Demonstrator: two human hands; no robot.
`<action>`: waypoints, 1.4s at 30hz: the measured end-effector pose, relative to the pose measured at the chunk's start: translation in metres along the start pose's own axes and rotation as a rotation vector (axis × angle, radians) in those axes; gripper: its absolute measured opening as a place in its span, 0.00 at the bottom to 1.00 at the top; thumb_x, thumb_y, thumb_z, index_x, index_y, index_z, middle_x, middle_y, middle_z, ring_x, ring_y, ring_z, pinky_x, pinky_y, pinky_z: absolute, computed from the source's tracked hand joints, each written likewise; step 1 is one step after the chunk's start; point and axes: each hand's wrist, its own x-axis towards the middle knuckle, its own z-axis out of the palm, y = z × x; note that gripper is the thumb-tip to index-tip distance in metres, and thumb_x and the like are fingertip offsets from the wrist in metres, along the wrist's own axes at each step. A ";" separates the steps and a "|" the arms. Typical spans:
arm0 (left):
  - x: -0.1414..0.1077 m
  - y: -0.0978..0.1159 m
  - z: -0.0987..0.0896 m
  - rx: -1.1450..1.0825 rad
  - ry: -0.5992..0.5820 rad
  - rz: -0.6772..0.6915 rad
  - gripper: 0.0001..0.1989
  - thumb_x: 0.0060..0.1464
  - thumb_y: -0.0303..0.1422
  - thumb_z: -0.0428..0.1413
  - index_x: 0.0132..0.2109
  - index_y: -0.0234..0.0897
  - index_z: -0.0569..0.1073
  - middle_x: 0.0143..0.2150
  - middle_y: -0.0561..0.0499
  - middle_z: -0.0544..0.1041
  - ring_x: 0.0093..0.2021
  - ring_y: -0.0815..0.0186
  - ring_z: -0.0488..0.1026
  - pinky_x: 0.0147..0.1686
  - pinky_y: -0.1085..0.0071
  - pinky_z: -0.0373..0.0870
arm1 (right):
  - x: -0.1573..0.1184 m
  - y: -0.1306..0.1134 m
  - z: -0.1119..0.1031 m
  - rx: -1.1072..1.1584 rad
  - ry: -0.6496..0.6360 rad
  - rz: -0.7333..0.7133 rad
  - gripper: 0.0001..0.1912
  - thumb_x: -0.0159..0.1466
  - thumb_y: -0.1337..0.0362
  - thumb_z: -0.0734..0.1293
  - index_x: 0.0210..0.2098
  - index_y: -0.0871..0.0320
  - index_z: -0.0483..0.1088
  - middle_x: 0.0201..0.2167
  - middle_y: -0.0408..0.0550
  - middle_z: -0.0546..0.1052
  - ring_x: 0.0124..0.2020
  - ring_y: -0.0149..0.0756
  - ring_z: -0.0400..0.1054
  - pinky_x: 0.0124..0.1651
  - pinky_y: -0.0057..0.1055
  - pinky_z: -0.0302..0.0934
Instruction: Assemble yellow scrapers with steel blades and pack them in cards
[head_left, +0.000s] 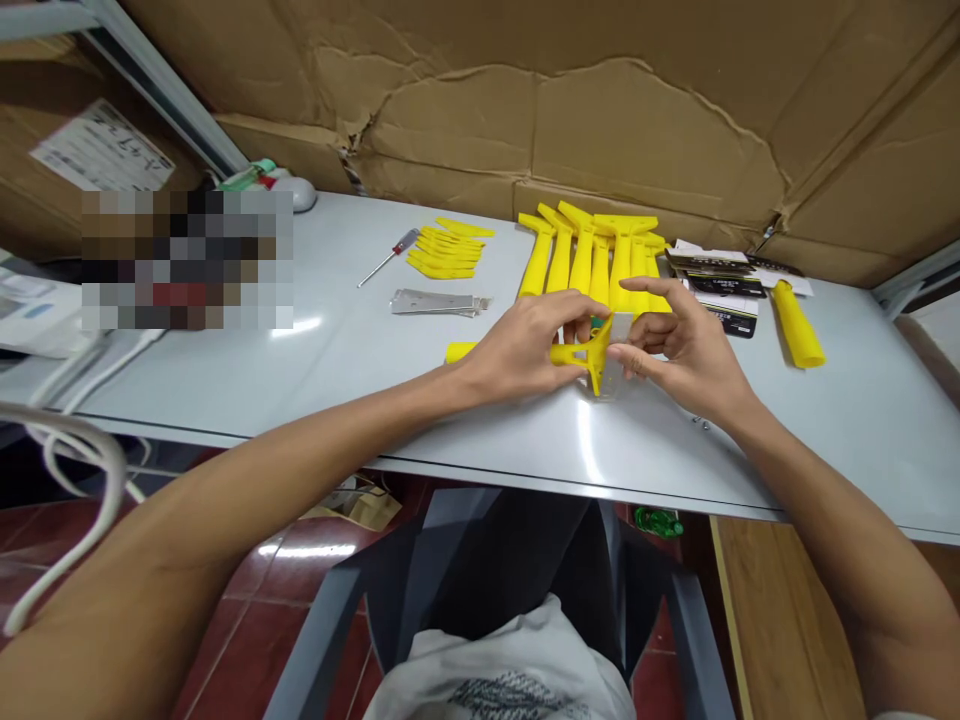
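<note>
My left hand (529,345) is wrapped round a yellow T-shaped handle (592,357), whose tube end sticks out to the left of the wrist. Fingers and thumb of my right hand (671,345) press a flat pale piece (621,327) against the handle's wide head; the contact is partly hidden by the fingers. Below the head, something clear (606,385) rests on the table. Several yellow handles (581,250) lie side by side just behind my hands. Tiny screws (700,423) lie near my right wrist.
On the white table (330,370) are a screwdriver (388,257), a stack of yellow strips (450,252), metal blades (435,302), black-and-white packets (724,290) and a lone yellow handle (798,325). Cardboard (450,120) stands behind. White cables (112,450) hang at the left.
</note>
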 end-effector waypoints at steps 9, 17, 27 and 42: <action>-0.003 0.000 0.004 0.094 0.078 0.066 0.19 0.60 0.30 0.64 0.57 0.37 0.74 0.42 0.50 0.79 0.41 0.65 0.77 0.43 0.69 0.76 | -0.002 -0.005 0.003 -0.002 0.051 0.037 0.25 0.64 0.48 0.78 0.52 0.51 0.70 0.22 0.37 0.78 0.19 0.34 0.72 0.27 0.34 0.68; -0.005 0.006 0.006 0.114 0.105 0.165 0.25 0.64 0.30 0.62 0.66 0.39 0.69 0.46 0.49 0.77 0.43 0.65 0.77 0.44 0.68 0.78 | -0.001 -0.010 -0.003 0.000 0.009 0.064 0.23 0.65 0.41 0.75 0.32 0.53 0.70 0.19 0.41 0.77 0.18 0.34 0.71 0.24 0.35 0.64; -0.009 0.003 0.010 0.287 0.131 0.354 0.19 0.67 0.24 0.57 0.61 0.45 0.74 0.51 0.46 0.75 0.46 0.65 0.78 0.42 0.67 0.81 | 0.000 -0.017 -0.003 0.219 -0.020 0.185 0.25 0.64 0.39 0.75 0.34 0.52 0.68 0.16 0.40 0.78 0.13 0.35 0.70 0.17 0.31 0.62; -0.008 -0.001 0.004 0.480 -0.187 0.398 0.19 0.65 0.19 0.54 0.59 0.38 0.77 0.60 0.45 0.82 0.53 0.60 0.81 0.46 0.64 0.80 | 0.009 -0.005 -0.071 -0.085 -0.085 0.250 0.25 0.68 0.40 0.72 0.31 0.56 0.72 0.27 0.47 0.82 0.18 0.25 0.68 0.20 0.27 0.58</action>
